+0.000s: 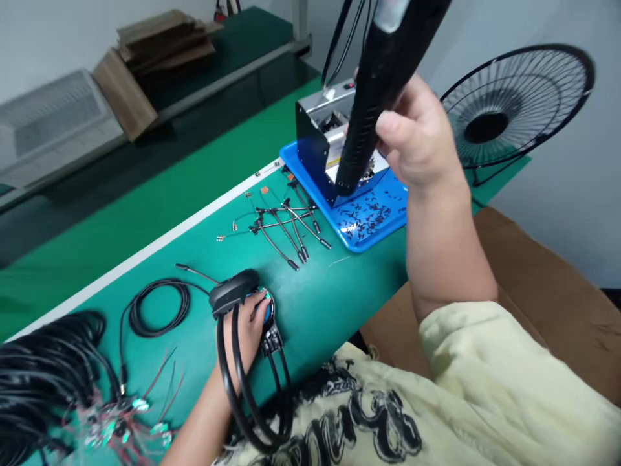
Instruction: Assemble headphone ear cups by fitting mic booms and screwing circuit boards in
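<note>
My right hand (pixel 422 136) is wrapped round a black electric screwdriver (pixel 373 84), raised over the front of a screw feeder (pixel 310 152); its lower end points down and left. Near the table's front edge, my left hand (pixel 246 333) grips a black headset (pixel 235 292) by one earcup, the fingers partly hidden behind the cup. The opened other cup, with a small green circuit board (pixel 268 304), lies by my fingertips. The headset's two-tube headband loops toward my body. A thin microphone boom and a coiled black cable (pixel 160 307) extend to the left.
Loose black screws lie in a blue tray (pixel 354 246) under the feeder. Several microphone booms (pixel 291 233) are spread mid-table. A cable bundle (pixel 43 369) with wired boards (pixel 116 427) sits at left. A fan (pixel 490 123) stands right; cardboard (pixel 160 39) lies on the back bench.
</note>
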The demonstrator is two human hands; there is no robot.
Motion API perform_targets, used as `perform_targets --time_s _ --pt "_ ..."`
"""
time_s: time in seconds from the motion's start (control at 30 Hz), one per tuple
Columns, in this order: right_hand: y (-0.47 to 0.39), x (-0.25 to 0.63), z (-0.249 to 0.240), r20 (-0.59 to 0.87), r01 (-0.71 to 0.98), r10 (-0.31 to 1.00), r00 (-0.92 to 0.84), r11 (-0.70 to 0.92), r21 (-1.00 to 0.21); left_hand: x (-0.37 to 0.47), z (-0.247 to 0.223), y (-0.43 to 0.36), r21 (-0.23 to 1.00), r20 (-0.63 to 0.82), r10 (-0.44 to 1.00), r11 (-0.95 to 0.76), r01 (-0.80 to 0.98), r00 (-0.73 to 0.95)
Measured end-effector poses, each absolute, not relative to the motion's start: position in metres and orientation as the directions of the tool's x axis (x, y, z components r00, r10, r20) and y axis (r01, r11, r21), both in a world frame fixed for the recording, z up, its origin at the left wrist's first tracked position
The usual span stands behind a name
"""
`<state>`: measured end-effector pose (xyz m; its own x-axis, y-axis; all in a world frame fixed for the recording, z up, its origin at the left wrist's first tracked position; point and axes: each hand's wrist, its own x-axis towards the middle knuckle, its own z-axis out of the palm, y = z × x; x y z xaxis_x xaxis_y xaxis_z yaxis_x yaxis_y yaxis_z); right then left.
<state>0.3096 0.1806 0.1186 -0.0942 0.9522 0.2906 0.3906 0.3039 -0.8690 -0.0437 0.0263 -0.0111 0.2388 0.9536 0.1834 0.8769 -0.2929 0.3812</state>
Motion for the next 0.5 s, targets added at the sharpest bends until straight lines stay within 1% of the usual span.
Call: perform_targets --time_s 0.03,0.07,0.1,0.13,0.2,0.27,0.37,0.43,0.5 --pt "0.190 0.313 0.118 0.361 0.261 0.927 -0.099 0.375 -0.890 -0.045 -0.012 0.026 0.375 0.188 0.952 -0.298 0.878 0.242" --pt "0.196 0.316 0.117 0.400 0.158 0.911 -0.099 0.411 -0.898 -0.046 -0.013 0.026 0.371 0.187 0.951 -0.299 0.879 0.245" --pt "0.200 0.317 0.116 0.397 0.098 0.912 -0.098 0.406 -0.908 -0.046 -0.014 0.026 0.369 0.189 0.952 -0.298 0.880 0.242" --pt "0.203 0.319 0.115 0.377 0.081 0.922 -0.094 0.384 -0.920 -0.047 -0.014 0.026 0.369 0.192 0.952 -0.295 0.881 0.239" --pt "0.209 0.323 0.110 0.353 0.095 0.932 -0.083 0.360 -0.928 -0.047 -0.014 0.026 0.376 0.197 0.953 -0.292 0.879 0.232" --pt "0.217 0.326 0.103 0.420 0.159 0.907 -0.027 0.419 -0.894 -0.046 -0.012 0.026 0.385 0.198 0.952 -0.294 0.875 0.233" --pt "0.231 0.324 0.089 0.561 0.315 0.821 0.107 0.507 -0.802 -0.045 -0.008 0.027 0.386 0.204 0.944 -0.320 0.865 0.258" --pt "0.237 0.318 0.082 0.597 0.381 0.784 0.173 0.506 -0.774 -0.045 -0.006 0.028 0.379 0.214 0.939 -0.335 0.863 0.270" --pt "0.237 0.312 0.076 0.602 0.384 0.760 0.246 0.494 -0.780 -0.046 -0.005 0.027 0.371 0.195 0.941 -0.332 0.867 0.276"
